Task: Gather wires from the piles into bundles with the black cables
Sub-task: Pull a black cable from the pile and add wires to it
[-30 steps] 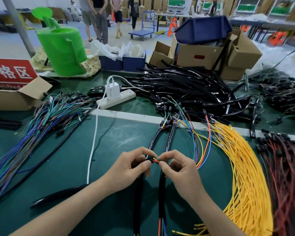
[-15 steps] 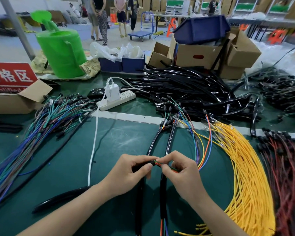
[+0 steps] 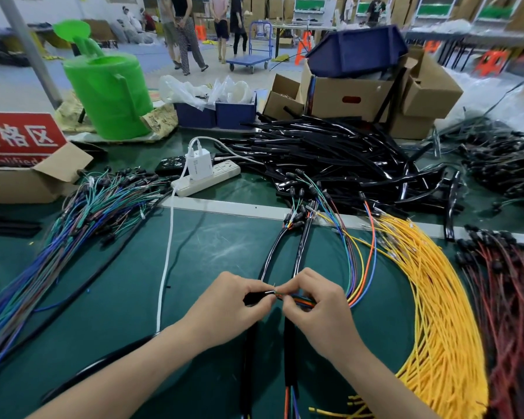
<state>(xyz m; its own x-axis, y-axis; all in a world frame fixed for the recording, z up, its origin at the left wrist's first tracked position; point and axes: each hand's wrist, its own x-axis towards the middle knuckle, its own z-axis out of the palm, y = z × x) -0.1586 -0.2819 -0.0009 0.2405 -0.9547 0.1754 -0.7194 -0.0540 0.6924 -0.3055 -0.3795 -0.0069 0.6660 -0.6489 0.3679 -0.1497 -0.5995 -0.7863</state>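
Two hands are being used: a black cable [image 3: 256, 297] end is being pinched by the left hand [image 3: 224, 306], coloured wires [image 3: 303, 301] by the right hand [image 3: 324, 309], tips meeting, likely for threading. Yellow wires [image 3: 436, 313] are being staged beside, the black cable pile [image 3: 330, 158] farther back, presumably for reach.

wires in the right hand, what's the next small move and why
Probably push the wires leftward into the end of the black cable. The right hand pinches their tips right at the end that the left hand pinches, while most of their length loops away to the right, outside the cable.
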